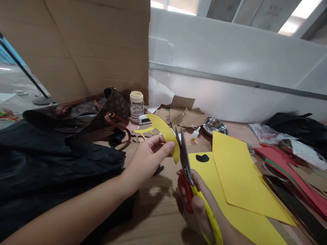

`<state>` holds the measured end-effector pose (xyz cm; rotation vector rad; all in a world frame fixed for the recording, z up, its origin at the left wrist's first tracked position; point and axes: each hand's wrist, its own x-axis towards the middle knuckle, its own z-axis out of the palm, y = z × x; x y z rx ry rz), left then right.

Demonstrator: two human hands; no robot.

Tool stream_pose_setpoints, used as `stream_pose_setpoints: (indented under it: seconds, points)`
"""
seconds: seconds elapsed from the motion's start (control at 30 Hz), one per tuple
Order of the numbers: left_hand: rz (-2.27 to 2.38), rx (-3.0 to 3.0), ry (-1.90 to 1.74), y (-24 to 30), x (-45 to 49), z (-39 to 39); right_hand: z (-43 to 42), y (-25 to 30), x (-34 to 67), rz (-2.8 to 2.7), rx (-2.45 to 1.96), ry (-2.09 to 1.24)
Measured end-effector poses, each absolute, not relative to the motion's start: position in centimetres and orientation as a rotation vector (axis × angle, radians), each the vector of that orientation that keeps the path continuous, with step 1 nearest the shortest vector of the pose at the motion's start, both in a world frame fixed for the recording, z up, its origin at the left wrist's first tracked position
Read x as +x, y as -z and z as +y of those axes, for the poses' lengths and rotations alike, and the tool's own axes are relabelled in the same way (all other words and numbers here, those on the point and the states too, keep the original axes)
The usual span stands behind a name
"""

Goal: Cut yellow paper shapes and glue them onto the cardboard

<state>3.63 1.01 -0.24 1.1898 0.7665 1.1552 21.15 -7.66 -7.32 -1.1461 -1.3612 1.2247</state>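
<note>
My left hand (155, 151) pinches a curved, crescent-like piece of yellow paper (163, 128) between thumb and fingers, its pointed lower end hanging below the thumb. Just to the right, my right hand (201, 204) grips scissors (186, 160) with red and yellow handles. The blades point up and stand a little apart, close beside the paper's right edge; whether they touch it I cannot tell. Under and beyond my right hand lie yellow sheets (237, 173), with a small black cut-out shape (202, 158) on one of them. Thin yellow scraps (143, 131) lie behind my left hand.
A brown patterned handbag (102, 109) and black cloth (51, 170) fill the left. Behind stand a lidded jar (137, 107), a small glue bottle (195, 134), torn brown paper (185, 115) and a metal bowl (215, 126). Red sheets (293, 170) lie at right. A cardboard panel (102, 44) rises behind.
</note>
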Motion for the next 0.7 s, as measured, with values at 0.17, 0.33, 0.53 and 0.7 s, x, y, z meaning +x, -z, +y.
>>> stream_pose_setpoints:
  seconds: [0.17,0.33,0.53,0.7]
  points:
    - [0.831,1.26,-1.151,0.1,2.9,1.4,-7.9,7.4,21.3,-1.261,-1.035,-1.307]
    - [0.882,1.315,-1.15,-0.1,2.5,1.4,-7.3,8.1,21.5,-1.288,-1.062,-1.273]
    - [0.877,1.262,-1.137,-0.2,2.7,1.5,-7.0,8.2,21.7,-1.309,-1.145,-1.295]
    - [0.817,1.112,-1.168,0.3,3.0,1.6,-7.7,7.3,21.5,-1.379,-1.139,-1.23]
